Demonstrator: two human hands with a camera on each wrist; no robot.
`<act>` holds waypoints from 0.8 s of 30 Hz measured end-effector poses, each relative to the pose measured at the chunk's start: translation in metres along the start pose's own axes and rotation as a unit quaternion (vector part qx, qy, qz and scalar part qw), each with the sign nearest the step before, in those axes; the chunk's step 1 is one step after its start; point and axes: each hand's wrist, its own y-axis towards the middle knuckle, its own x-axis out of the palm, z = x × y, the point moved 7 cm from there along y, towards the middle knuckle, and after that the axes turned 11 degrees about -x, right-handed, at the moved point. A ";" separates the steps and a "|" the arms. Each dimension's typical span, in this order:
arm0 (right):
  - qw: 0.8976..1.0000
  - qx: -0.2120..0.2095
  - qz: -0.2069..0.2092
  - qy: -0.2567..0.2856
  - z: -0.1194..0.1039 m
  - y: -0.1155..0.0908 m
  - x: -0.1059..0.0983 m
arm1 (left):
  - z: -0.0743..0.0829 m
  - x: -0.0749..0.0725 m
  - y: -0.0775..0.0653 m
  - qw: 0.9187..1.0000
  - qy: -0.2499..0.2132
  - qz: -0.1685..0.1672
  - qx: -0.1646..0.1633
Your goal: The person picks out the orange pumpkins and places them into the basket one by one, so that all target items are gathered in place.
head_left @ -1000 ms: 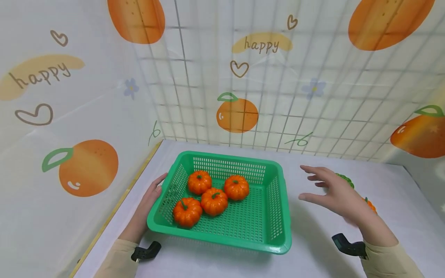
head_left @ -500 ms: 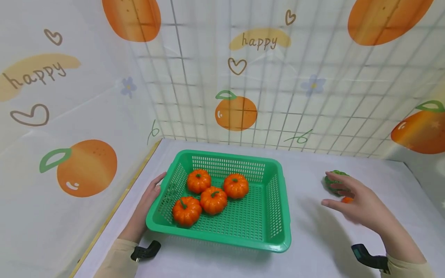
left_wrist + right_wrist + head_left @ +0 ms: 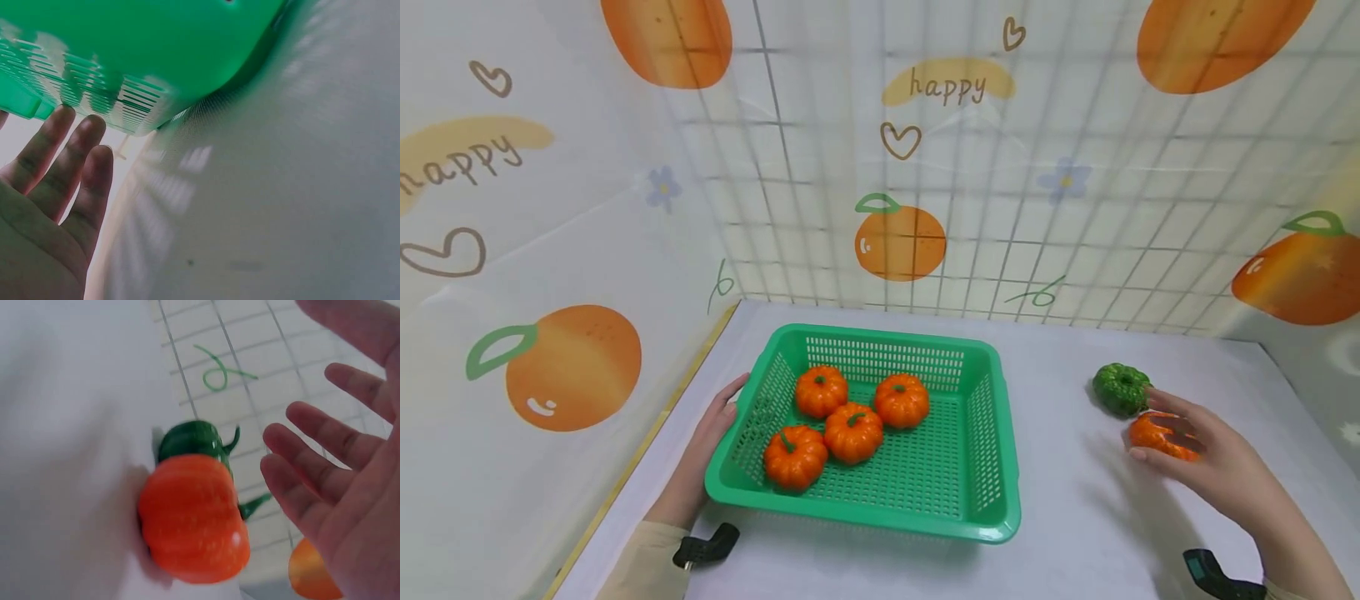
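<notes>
A green plastic basket holds several small orange pumpkins, gathered toward its left side. My left hand rests along the basket's left wall. In the left wrist view its fingers are extended, with tips right at the slotted wall. Over to the right, my right hand hovers above another orange pumpkin, its spread fingers partly hiding it. Just behind stands a green pumpkin. The right wrist view shows the orange pumpkin in front of the green one, apart from the relaxed fingers.
A white cloth covers the table. Behind it hangs a pale printed curtain with a wire grid. Another printed sheet closes off the left, along a yellow table edge. Black wrist cameras sit on both forearms.
My right hand has moved right and slightly down, from beside the basket to over the loose orange pumpkin. The green pumpkin has come into full view. My left hand stays at the basket.
</notes>
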 end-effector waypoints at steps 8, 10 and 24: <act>0.998 -0.005 0.058 0.005 0.020 -0.020 -0.010 | -0.001 0.000 0.002 1.000 0.004 -0.004 -0.005; 0.998 0.008 0.064 0.004 0.026 -0.023 -0.011 | -0.001 0.000 0.002 1.000 0.006 -0.004 -0.003; 0.991 0.122 0.050 0.004 0.075 -0.035 -0.004 | 0.000 0.000 0.000 0.999 -0.024 -0.013 0.025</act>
